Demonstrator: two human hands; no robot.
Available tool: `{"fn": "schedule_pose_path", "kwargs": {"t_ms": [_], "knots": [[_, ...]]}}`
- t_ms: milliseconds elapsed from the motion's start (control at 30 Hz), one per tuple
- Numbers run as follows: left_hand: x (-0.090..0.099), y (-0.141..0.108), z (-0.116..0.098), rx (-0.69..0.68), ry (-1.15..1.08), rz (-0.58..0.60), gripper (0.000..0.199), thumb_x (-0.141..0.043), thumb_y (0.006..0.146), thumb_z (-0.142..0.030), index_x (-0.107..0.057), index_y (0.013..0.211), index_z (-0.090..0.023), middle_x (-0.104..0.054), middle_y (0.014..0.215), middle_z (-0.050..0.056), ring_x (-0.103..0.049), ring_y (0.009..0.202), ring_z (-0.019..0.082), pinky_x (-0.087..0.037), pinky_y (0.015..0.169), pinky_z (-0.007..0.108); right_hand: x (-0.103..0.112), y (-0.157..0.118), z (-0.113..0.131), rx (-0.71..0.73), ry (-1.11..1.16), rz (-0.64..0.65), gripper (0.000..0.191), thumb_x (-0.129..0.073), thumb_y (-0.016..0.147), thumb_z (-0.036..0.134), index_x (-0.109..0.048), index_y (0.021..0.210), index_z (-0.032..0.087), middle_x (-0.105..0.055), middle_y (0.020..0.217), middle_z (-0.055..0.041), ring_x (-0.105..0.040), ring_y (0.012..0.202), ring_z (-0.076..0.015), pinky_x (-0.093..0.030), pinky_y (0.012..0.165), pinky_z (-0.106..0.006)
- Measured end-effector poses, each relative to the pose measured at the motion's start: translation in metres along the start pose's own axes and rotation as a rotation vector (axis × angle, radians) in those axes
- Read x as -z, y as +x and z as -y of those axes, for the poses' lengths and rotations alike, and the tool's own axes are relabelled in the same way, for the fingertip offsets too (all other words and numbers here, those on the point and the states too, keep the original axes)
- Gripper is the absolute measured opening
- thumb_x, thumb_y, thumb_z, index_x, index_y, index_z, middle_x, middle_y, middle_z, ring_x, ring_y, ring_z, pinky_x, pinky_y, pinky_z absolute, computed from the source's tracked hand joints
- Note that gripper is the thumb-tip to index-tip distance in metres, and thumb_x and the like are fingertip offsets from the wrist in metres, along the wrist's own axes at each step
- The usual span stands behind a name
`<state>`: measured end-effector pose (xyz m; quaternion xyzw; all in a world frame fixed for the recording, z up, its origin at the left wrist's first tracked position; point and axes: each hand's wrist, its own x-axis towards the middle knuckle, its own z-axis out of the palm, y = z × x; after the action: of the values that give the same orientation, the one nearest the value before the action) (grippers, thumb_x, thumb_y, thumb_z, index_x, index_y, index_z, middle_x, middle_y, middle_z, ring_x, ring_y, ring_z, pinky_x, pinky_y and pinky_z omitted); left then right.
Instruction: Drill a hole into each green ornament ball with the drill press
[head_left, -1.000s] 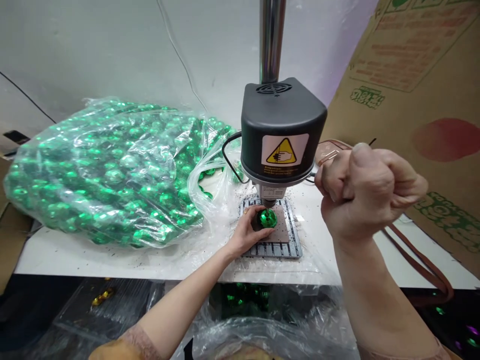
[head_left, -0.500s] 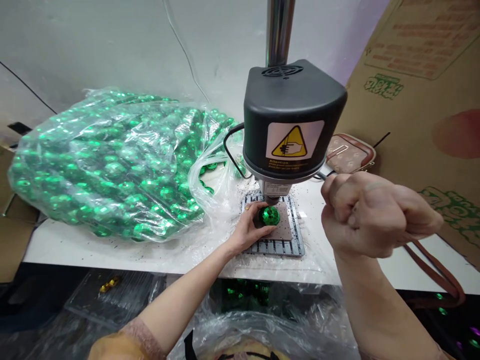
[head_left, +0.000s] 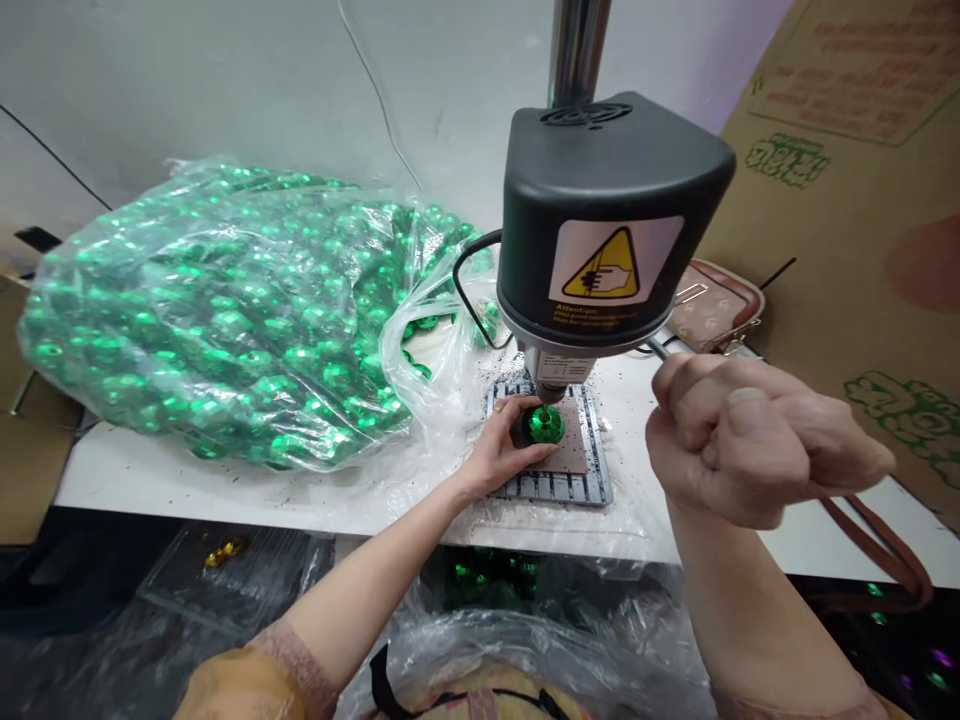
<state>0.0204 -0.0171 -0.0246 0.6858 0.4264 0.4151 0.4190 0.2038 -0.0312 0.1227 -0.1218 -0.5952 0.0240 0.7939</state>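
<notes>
My left hand (head_left: 504,447) is closed round the left side of a shiny green faceted ball (head_left: 545,425), thumb in front and fingers behind. The ball sits on a brown square pad (head_left: 574,450) over the slotted metal base plate (head_left: 596,490) of a bench drill press. Directly above it are the press's black head (head_left: 611,200) with a yellow warning sticker and the chuck (head_left: 553,393). A thin bit shows between chuck and ball; whether its tip is inside the ball I cannot tell. My right hand (head_left: 757,440) is fisted round the metal feed lever (head_left: 659,348).
A large clear plastic bag (head_left: 225,310) full of green balls lies on the white table (head_left: 187,480) at left. Behind the right hand are a brown-and-beige purse (head_left: 712,305) and a tall cardboard box (head_left: 847,250). Dark shavings litter the table. Gold pieces (head_left: 225,551) lie below, at left.
The drill head looks slightly higher, and a little more of the bit shows above the ball. Both hands keep their grips. The view has shifted slightly.
</notes>
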Motion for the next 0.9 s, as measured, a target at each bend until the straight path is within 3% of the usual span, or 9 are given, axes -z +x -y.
{"fn": "schedule_pose_path", "kwargs": {"t_ms": [400, 600, 667, 800, 900], "knots": [[-0.001, 0.001, -0.001, -0.008, 0.005, 0.002, 0.06, -0.091, 0.079, -0.042, -0.064, 0.13, -0.025, -0.066, 0.131, 0.01, -0.061, 0.129, 0.032, -0.047, 0.115, 0.048, 0.002, -0.004, -0.006, 0.051, 0.006, 0.023, 0.035, -0.057, 0.084, 0.009, -0.028, 0.066, 0.02, -0.024, 0.054, 0.0069, -0.016, 0.042, -0.0049, -0.022, 0.043, -0.027], [-0.002, 0.0, 0.002, -0.011, -0.006, -0.029, 0.061, -0.093, 0.076, -0.043, -0.065, 0.128, -0.026, -0.066, 0.129, 0.009, -0.062, 0.126, 0.031, -0.049, 0.113, 0.047, 0.004, -0.011, -0.004, 0.066, 0.006, 0.07, 0.043, -0.056, 0.077, 0.003, -0.019, 0.063, 0.019, -0.029, 0.054, 0.007, -0.025, 0.042, -0.0039, -0.024, 0.045, -0.027], [-0.002, 0.001, 0.002, -0.012, -0.002, -0.033, 0.061, -0.094, 0.075, -0.043, -0.066, 0.127, -0.026, -0.067, 0.127, 0.008, -0.063, 0.125, 0.031, -0.05, 0.111, 0.047, -0.001, -0.006, 0.0, 0.014, 0.017, 0.024, 0.045, -0.057, 0.08, 0.005, -0.018, 0.061, 0.018, -0.028, 0.053, 0.0068, -0.025, 0.042, -0.0033, -0.025, 0.046, -0.027], [-0.006, 0.002, -0.002, 0.02, -0.026, -0.052, 0.059, -0.093, 0.076, -0.041, -0.066, 0.126, -0.024, -0.07, 0.124, 0.008, -0.066, 0.121, 0.03, -0.051, 0.11, 0.047, -0.018, 0.024, 0.008, -0.209, 0.021, -0.154, 0.044, -0.058, 0.088, 0.013, -0.031, 0.054, 0.018, -0.028, 0.048, 0.0066, -0.03, 0.042, -0.0034, -0.025, 0.044, -0.026], [-0.01, -0.004, -0.01, 0.057, -0.032, -0.153, 0.055, -0.09, 0.079, -0.04, -0.064, 0.124, -0.022, -0.071, 0.123, 0.01, -0.069, 0.117, 0.03, -0.054, 0.106, 0.047, -0.027, 0.051, 0.008, -0.383, 0.044, -0.19, 0.045, -0.065, 0.082, 0.015, -0.036, 0.048, 0.021, -0.026, 0.043, 0.0081, -0.028, 0.035, -0.0047, -0.021, 0.037, -0.028]]}}
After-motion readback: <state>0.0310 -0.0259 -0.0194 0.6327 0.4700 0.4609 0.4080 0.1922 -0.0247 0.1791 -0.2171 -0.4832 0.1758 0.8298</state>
